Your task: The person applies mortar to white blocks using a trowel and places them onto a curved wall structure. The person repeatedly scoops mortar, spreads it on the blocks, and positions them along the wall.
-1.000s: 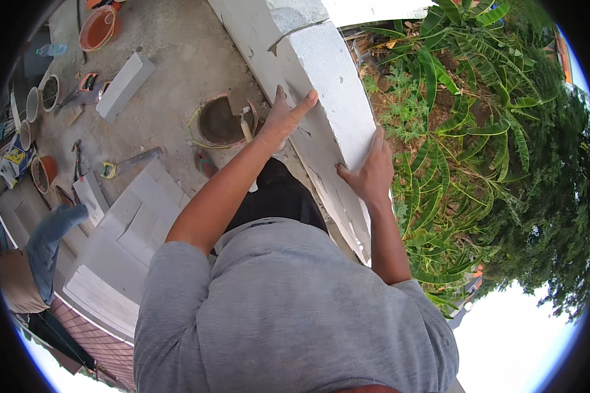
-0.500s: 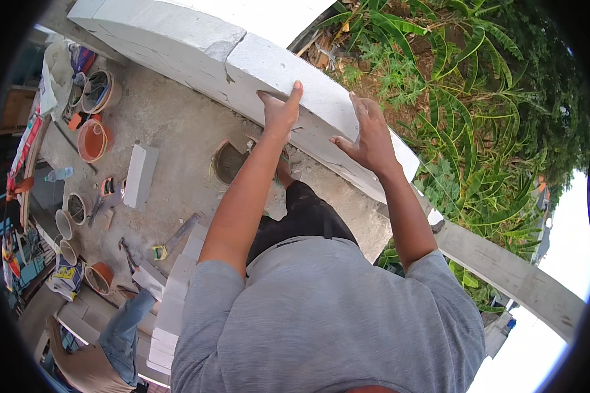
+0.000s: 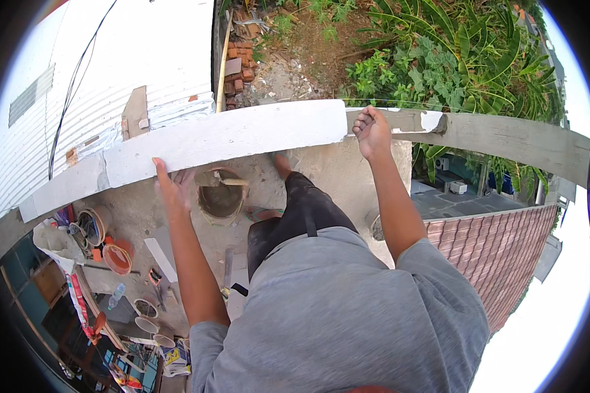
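Note:
A long pale lightweight wall block (image 3: 242,131) lies along the top of a low wall, its right end squared off beside bare grey concrete. My left hand (image 3: 172,194) touches the near side of this block row, thumb up at its top edge and fingers apart. Just past the block's right end, my right hand (image 3: 373,137) has its fingers curled in over the concrete beam (image 3: 505,134). A thin string (image 3: 406,101) runs just beyond that hand; whether the fingers hold it cannot be made out.
Below the wall stands a bucket (image 3: 241,211) of grey mortar with a wooden-handled tool (image 3: 233,182) in it. Orange bucket (image 3: 118,257) and other pails sit at left. Beyond the wall are a white corrugated roof (image 3: 144,52), stacked bricks (image 3: 240,65) and plants. A tiled roof (image 3: 498,255) slopes at right.
My view has swung to the right along the wall. My right hand has left the block's top, moved past its end and curled its fingers. My left hand has shifted left along the wall.

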`<state>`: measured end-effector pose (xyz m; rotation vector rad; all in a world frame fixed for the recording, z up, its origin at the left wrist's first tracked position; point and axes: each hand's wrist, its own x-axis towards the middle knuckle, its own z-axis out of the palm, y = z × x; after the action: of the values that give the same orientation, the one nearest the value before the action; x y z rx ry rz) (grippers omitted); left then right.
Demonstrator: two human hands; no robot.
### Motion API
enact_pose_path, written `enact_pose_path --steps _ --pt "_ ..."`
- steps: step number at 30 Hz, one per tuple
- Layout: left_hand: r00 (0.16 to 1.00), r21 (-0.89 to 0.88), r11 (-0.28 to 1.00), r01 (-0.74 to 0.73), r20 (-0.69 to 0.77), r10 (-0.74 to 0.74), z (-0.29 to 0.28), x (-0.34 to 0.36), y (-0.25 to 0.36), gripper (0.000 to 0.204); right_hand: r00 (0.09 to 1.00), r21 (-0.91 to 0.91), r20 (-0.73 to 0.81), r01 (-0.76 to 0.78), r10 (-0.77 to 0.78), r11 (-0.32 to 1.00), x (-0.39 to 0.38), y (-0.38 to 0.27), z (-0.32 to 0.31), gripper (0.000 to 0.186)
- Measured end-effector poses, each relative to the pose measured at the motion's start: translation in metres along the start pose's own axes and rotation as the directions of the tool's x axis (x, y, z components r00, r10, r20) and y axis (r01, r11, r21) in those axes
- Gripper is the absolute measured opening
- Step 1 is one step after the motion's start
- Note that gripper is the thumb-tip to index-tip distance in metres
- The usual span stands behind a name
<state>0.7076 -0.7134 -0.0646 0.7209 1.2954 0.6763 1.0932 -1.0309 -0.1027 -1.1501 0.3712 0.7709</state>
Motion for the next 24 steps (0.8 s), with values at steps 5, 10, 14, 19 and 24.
enact_pose_path --steps 5,10,14,19,24 --pt "0.997 -0.039 0.997 0.069 -0.028 -0.070 0.050 -0.010 0.013 0.107 1.000 -0.122 -0.001 0.026 -0.026 0.992 0.043 0.025 0.056 0.024" --pt "0.997 0.055 0.996 0.065 -0.036 -0.063 0.063 0.008 0.004 0.095 0.983 -0.098 0.012 -0.182 0.184 0.978 0.046 0.024 0.067 0.035" --pt "0.999 0.057 0.998 0.029 -0.024 -0.028 0.066 0.020 0.004 0.083 0.978 -0.101 0.128 -0.155 0.168 0.983 0.058 0.031 0.056 0.051" --pt "1.000 0.026 0.999 0.026 -0.003 -0.026 0.070 0.033 0.003 0.076 0.983 -0.055 0.087 -0.159 0.163 0.986 0.061 0.024 0.070 0.041" --pt "0.999 0.024 1.000 0.013 -0.032 -0.012 0.061 0.033 0.001 0.079 0.983 -0.061 0.092 -0.152 0.158 0.986 0.060 0.033 0.065 0.041"
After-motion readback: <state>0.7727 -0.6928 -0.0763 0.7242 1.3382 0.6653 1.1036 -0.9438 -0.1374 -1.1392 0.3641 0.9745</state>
